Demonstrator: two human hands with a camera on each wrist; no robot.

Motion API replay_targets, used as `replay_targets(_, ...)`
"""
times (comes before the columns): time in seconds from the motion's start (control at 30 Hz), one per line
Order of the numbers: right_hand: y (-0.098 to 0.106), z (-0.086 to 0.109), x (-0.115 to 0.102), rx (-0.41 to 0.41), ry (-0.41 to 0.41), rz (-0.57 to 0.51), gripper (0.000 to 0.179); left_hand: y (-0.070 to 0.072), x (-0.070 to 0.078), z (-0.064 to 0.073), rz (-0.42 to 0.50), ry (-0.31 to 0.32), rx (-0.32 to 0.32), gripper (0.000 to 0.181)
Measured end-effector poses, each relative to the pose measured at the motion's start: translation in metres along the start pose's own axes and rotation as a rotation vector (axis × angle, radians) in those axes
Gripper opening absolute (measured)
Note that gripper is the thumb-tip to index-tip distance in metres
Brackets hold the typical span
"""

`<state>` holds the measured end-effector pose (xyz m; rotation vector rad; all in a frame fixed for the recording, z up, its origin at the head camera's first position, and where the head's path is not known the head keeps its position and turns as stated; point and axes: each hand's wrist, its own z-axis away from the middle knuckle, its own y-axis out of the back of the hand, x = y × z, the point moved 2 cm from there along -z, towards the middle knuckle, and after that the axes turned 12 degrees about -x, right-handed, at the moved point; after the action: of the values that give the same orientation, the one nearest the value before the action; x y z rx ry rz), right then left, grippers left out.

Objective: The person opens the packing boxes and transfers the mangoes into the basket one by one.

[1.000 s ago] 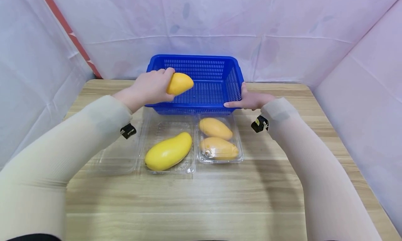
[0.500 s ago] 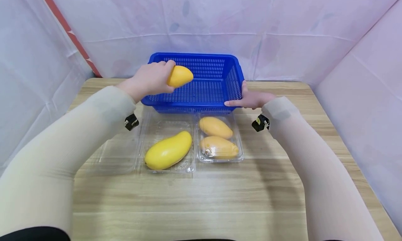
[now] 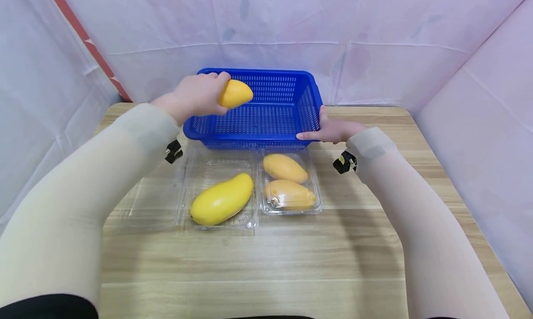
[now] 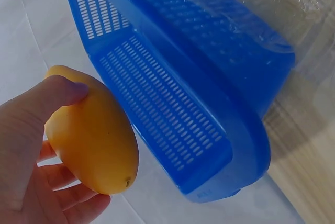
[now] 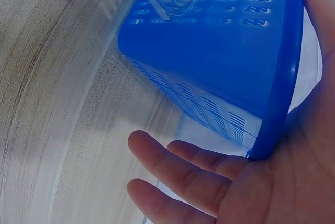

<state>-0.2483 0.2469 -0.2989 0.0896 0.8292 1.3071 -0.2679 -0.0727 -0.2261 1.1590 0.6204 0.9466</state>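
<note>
My left hand (image 3: 197,95) holds an orange-yellow mango (image 3: 236,94) over the left part of a blue plastic basket (image 3: 266,137). In the left wrist view, the thumb lies across the top of the mango (image 4: 94,130) and the fingers curl beneath it, beside the basket's rim. At the basket's front right corner rests my right hand (image 3: 331,128), its thumb along the rim. The right wrist view has the palm against the rim and the other fingers (image 5: 178,174) spread fairly straight outside the basket wall.
In front of the basket, an open clear clamshell box (image 3: 208,164) carries a long yellow fruit (image 3: 222,199). Right beside it, a closed clear box (image 3: 316,189) contains two orange mangoes (image 3: 285,168). White cloth walls (image 3: 283,23) enclose the wooden table (image 3: 250,268).
My left hand and the mango have moved up and away from me over the basket, uncovering its front left corner. The right hand stays at the front right corner.
</note>
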Motion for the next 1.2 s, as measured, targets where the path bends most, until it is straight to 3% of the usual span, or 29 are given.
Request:
replay_targets(0.27,-0.003,0.001,0.004,0.004,0.005,-0.037,0.125,0.000,-0.002,-0.009,0.007,-0.004,-0.053,0.063)
replay_targets(0.53,-0.004,0.003,0.001,0.011,0.024,-0.043,0.124,0.002,-0.010,-0.014,-0.004,-0.010,-0.068,0.064)
replay_targets(0.8,-0.007,0.003,0.001,0.001,-0.023,-0.021,0.129,0.001,-0.016,-0.018,-0.011,-0.018,-0.095,0.067)
replay_targets(1.2,-0.007,0.003,0.002,0.040,0.014,-0.030,0.128,0.009,-0.017,-0.031,0.004,-0.047,-0.111,0.059)
